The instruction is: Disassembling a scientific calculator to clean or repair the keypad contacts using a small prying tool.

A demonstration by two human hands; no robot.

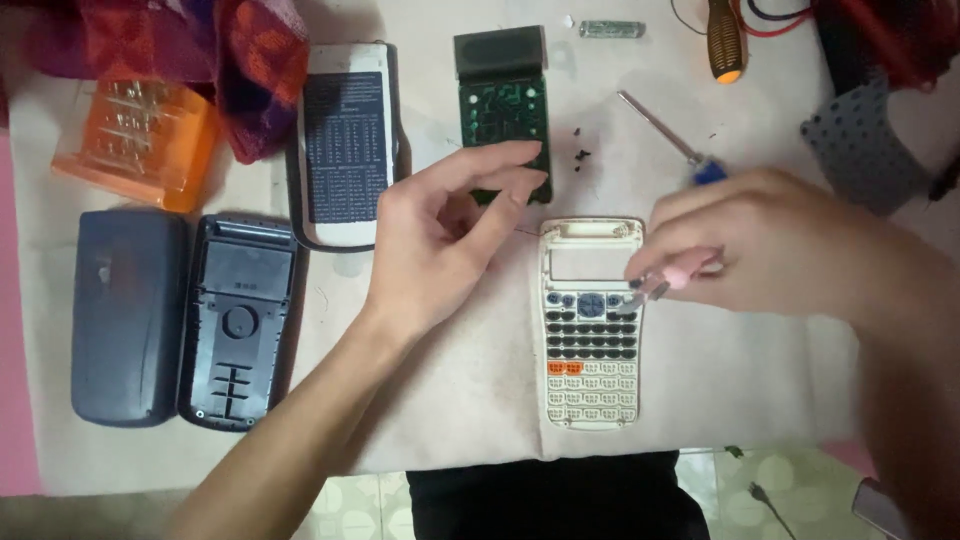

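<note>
At the far left of the frame, a dark slide cover (128,315) and a black back shell (238,322) lie side by side on the bench (470,400), below an orange parts box (140,140). Your left hand (450,240) hovers at centre, fingers loosely curled and holding nothing, over a green circuit board (500,100). Just right, the cream calculator front (591,325) lies flat. Your right hand (780,245) pinches small pink-handled tweezers (665,282) over its upper keys. A screwdriver (665,133) lies above.
</note>
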